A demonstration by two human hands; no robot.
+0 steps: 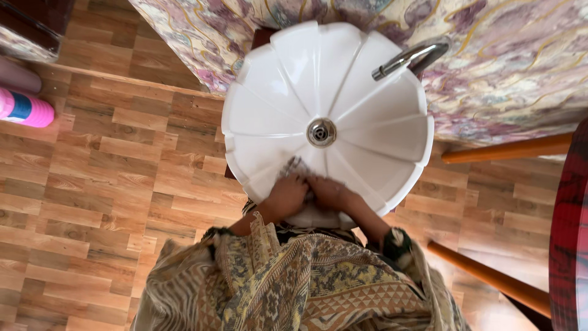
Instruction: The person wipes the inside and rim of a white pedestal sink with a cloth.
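Note:
A white flower-shaped sink [275, 116] with a round metal drain [321, 132] is below me. A chrome tap [409, 59] reaches over its upper right rim. Both my hands are pressed together at the near side of the basin. My left hand [285, 197] and my right hand [332, 193] grip a small greyish scrubbing pad [295, 167] against the white surface. Only the pad's upper end shows beyond my fingers. My patterned beige clothing fills the bottom of the view.
Wood-look floor tiles [110, 184] lie to the left and right. A marbled purple wall [502, 79] is behind the sink. A pink bottle [26, 110] lies at the far left. Orange wooden poles [490, 279] and red checked cloth [568, 245] are at the right.

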